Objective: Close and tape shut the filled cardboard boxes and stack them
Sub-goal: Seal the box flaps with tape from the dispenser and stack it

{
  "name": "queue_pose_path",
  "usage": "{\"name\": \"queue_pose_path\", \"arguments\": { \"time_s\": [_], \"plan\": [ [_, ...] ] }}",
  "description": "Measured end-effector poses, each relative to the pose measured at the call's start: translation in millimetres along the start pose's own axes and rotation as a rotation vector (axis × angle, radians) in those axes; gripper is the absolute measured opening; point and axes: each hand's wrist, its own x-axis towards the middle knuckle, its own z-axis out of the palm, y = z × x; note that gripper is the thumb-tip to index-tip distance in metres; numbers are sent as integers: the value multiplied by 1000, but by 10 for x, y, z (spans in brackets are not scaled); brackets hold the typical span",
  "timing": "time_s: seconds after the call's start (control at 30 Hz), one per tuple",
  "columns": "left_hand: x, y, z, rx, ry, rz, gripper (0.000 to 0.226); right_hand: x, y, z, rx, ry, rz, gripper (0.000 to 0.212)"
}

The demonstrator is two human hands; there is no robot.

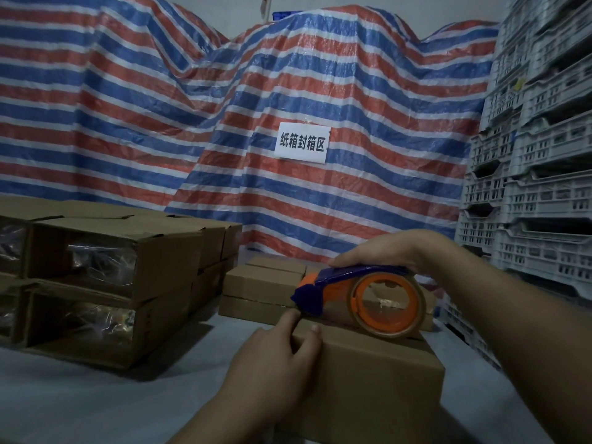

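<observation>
The right hand [381, 251] is gripping a blue-and-orange tape dispenser [362, 299] on the far top edge of the nearest cardboard box [368, 379], while the left hand [272, 360] is pressing relaxed fingers against that box's left top edge. Taped boxes [105, 283] are sitting stacked to the left, on the grey table [96, 402].

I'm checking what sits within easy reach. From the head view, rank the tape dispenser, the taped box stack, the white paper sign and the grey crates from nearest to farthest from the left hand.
From the left hand:
1. Tape dispenser, just right of its fingertips.
2. Taped box stack, off to the left.
3. Grey crates, far right.
4. White paper sign, on the tarp behind.
</observation>
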Motion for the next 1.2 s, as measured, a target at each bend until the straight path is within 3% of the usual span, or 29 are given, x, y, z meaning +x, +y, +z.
{"name": "queue_pose_path", "arguments": {
  "time_s": [0.3, 0.47, 0.53, 0.7, 0.9, 1.07, 1.2],
  "plan": [
    [1, 6, -34, 25, -19, 48, 50, -102, 178, -171, -30, -34, 35, 50],
    [15, -43, -17, 42, -7, 71, 52, -305, 744, -544, 68, -42, 114, 95],
    [27, -55, 8, 48, -3, 73, 52, -374, 876, -584, 81, -42, 141, 103],
    [70, -45, -55, 86, -44, 62, 56, -402, 793, -456, -263, 77, 200, 77],
    [141, 178, -209, 334, -129, 142, 44, -429, 691, -362, -320, 158, 222, 64],
    [210, 456, -89, 526, -36, 251, 73, -423, 687, -362, -309, 133, 236, 64],
    [177, 583, 99, 664, -171, 369, 90, -417, 704, -360, -301, 129, 224, 59]
  ]
}}
